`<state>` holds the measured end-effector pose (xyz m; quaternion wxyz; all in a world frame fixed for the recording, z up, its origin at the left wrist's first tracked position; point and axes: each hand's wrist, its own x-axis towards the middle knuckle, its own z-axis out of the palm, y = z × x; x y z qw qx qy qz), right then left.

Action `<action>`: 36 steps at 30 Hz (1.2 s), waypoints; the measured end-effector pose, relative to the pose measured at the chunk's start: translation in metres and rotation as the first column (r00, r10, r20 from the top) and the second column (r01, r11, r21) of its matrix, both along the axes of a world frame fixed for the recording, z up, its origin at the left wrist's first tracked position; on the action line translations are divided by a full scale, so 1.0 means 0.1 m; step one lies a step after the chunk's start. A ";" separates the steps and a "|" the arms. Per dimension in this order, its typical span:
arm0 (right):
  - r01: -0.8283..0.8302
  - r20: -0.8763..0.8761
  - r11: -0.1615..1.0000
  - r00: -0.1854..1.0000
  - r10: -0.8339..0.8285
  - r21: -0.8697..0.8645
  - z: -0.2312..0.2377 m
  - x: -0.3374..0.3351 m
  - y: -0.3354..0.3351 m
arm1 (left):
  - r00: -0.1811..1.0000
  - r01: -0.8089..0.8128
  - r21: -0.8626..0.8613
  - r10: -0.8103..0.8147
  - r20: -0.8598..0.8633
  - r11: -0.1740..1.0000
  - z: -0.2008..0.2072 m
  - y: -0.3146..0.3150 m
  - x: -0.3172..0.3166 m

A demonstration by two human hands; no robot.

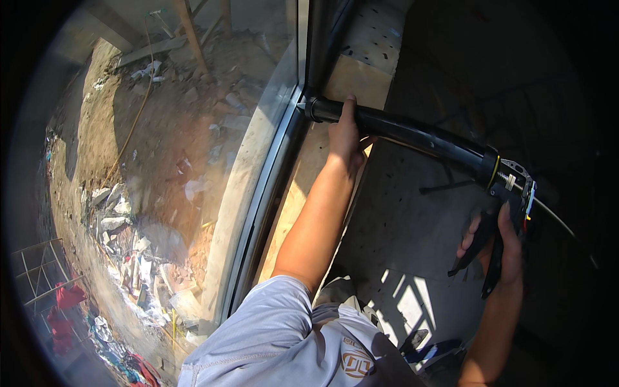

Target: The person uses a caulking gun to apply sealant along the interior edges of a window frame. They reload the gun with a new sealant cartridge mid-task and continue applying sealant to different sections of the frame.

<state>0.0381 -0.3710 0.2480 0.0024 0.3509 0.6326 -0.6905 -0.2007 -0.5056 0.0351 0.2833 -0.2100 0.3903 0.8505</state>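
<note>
A light grey shirt [258, 329] fills the near foreground, cut off by the lower edge. Beyond it, the left hand [345, 138] is wrapped around the front of a black caulking gun [419, 137], thumb over the top, its other fingers mostly hidden beneath. The right hand [509, 248] is closed around the levers [494, 267] at the rear, fingers curled and partly lost in shadow; how far the levers are squeezed I cannot tell. The gun spans from the window frame [264, 187] into the dark room, its pale nozzle [301, 103] at the frame's corner, contact unclear. The gun's barrel is opaque, so its contents are hidden. Outside the glass, rubble [138, 258] blurs together.
</note>
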 end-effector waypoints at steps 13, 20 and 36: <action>-0.057 0.030 0.998 0.998 0.057 -0.006 0.04 0.19 0.09 | 0.994 -0.062 -0.045 0.065 0.088 0.997 0.11 -0.16 0.31; 0.022 0.056 0.999 0.998 -0.023 0.028 0.10 0.29 -0.03 | 0.990 -0.104 0.006 0.103 0.098 0.995 0.13 -0.32 0.51; -0.017 0.167 1.000 0.986 0.013 0.020 0.37 0.77 -0.67 | 0.980 -0.156 0.020 0.152 0.131 0.988 0.28 -0.82 1.08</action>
